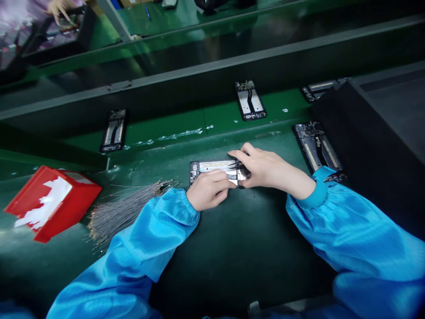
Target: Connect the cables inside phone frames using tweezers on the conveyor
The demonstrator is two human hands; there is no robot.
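Observation:
An opened phone lies crosswise on the green bench in front of me, its white-lined inside showing. My left hand rests over its near edge, fingers bent and pressed together on it. At the phone's right end, my right hand is closed round dark, thin-tipped tweezers. Their tips point left over the phone's inside. The right hand's palm and fingers hide part of the tweezers and some of the phone's right end.
More opened phones lie on the back ledge, at left and by my right sleeve. A red bin with white scraps and a bundle of thin cables sit left. Black sheeting covers the right. Another person's hand shows beyond.

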